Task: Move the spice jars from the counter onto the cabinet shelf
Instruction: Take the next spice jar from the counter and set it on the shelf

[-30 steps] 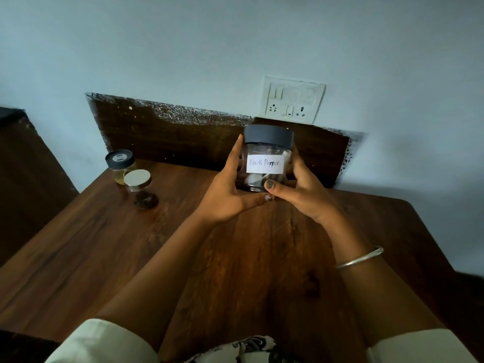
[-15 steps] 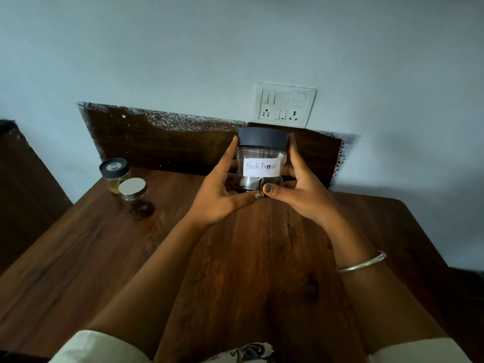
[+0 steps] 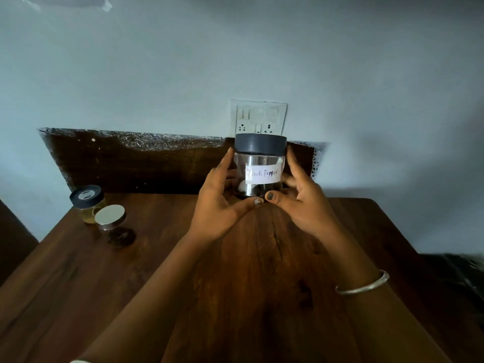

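A clear jar [image 3: 259,169] with a dark grey lid and a white label reading "Black Pepper" is held above the back of the wooden counter [image 3: 235,284]. My left hand [image 3: 217,203] cups its left side and my right hand [image 3: 298,203] its right side, thumbs under the base. At the counter's far left stand two smaller jars: one with a dark lid and yellowish contents [image 3: 87,204], and one with a pale metallic lid and dark contents [image 3: 112,224]. No cabinet shelf is in view.
A dark wooden backsplash [image 3: 146,163] runs along the pale wall behind the counter. A white socket and switch plate [image 3: 258,117] sits on the wall just behind the held jar. A dark surface lies off the counter's right edge [image 3: 458,273].
The view has tilted upward, showing more wall. Both hands keep the black pepper jar, which sits slightly higher against the socket plate. The two small jars have not moved.
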`<state>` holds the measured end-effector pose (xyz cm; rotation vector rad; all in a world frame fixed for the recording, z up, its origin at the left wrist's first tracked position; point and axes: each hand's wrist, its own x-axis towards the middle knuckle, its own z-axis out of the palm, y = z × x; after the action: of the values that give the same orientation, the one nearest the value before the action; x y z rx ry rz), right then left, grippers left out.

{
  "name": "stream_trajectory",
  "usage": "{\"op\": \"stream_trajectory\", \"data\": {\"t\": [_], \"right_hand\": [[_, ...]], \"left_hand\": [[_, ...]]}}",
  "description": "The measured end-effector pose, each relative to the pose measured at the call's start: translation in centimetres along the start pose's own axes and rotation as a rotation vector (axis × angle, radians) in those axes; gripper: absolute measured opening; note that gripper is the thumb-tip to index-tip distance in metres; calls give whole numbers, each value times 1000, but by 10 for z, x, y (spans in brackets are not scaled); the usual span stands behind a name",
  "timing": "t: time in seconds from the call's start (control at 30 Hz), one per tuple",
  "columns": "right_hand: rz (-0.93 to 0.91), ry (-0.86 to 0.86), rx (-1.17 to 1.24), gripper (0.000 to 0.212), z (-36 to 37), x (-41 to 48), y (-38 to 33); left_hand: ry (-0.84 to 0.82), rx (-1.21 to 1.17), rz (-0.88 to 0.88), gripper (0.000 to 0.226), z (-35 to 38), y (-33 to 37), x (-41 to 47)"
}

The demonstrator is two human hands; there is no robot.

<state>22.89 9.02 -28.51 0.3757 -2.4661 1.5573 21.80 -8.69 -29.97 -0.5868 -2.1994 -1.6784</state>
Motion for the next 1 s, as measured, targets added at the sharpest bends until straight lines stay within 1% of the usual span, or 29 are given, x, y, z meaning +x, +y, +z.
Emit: {"op": "stream_trajectory", "data": {"t": [0.1, 0.23, 0.37, 0.43, 0.63, 0.73, 0.87, 0.93, 1.0], "right_hand": [[-20, 105, -18, 97, -5, -3, -2], [-62, 227, -28, 95, -16, -8, -9], [-103, 326, -190, 94, -39, -5, -18], [-134, 371, -283, 94, -56, 2, -21], [-270, 485, -425, 100, -123, 35, -31], [-344, 534, -461, 97, -160, 54, -38], [-432, 574, -478, 89, -205, 88, -53], [-457, 593, -477, 92, -225, 108, -63], [-492, 620, -477, 94, -246, 131, -72]], "left_hand": [[-30, -78, 13, 102, 5, 4, 6], [-73, -84, 72, 99, 15, 15, 19], [-100, -54, 139, 99, 29, 33, 42], [-102, -47, 185, 95, 39, 43, 56], [-31, 52, 291, 91, 80, 82, 108], [5, 92, 327, 88, 103, 104, 138], [78, 142, 388, 67, 128, 137, 181], [108, 141, 429, 60, 135, 157, 203], [157, 136, 487, 57, 141, 178, 227]]}}
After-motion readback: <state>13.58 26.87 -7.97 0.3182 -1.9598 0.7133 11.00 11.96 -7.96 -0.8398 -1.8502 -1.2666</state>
